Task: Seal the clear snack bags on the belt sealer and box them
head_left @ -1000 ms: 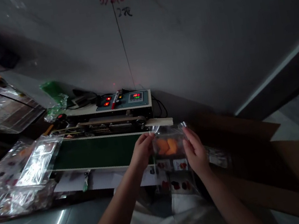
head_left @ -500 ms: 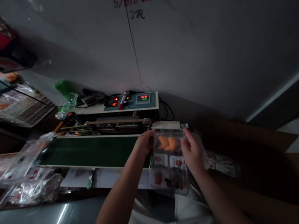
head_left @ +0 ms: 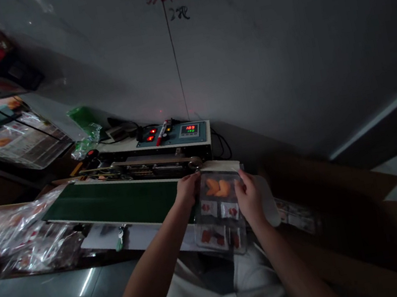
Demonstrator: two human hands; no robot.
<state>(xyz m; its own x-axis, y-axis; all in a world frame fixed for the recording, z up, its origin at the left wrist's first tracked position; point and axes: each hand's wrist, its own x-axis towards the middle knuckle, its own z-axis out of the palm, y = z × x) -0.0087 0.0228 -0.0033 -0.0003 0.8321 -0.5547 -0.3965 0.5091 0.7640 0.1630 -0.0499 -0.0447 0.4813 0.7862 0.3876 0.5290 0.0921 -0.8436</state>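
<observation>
A clear plastic food tray (head_left: 217,219) is between my two hands at the right end of the band sealer's green conveyor belt (head_left: 115,201). Orange pieces lie in its far compartment, small printed packets in the middle and dark reddish items nearest me. My left hand (head_left: 187,190) grips the tray's far left edge, fingers closed and partly hidden. On the far right edge my right hand (head_left: 249,197) pinches, thumb on top. The tray seems to be inside a clear bag, but the dim light leaves this uncertain.
Behind the belt stands the band sealer's control box (head_left: 173,135) with a lit display and a red-and-white marker (head_left: 162,133) on top. Filled clear bags (head_left: 37,233) are heaped at the left. Keys (head_left: 121,236) hang at the belt's near side. A wall (head_left: 262,55) rises behind.
The tray and both hands have shifted slightly left, closer over the belt's right end. Both hands keep their hold. The camera view has moved a little.
</observation>
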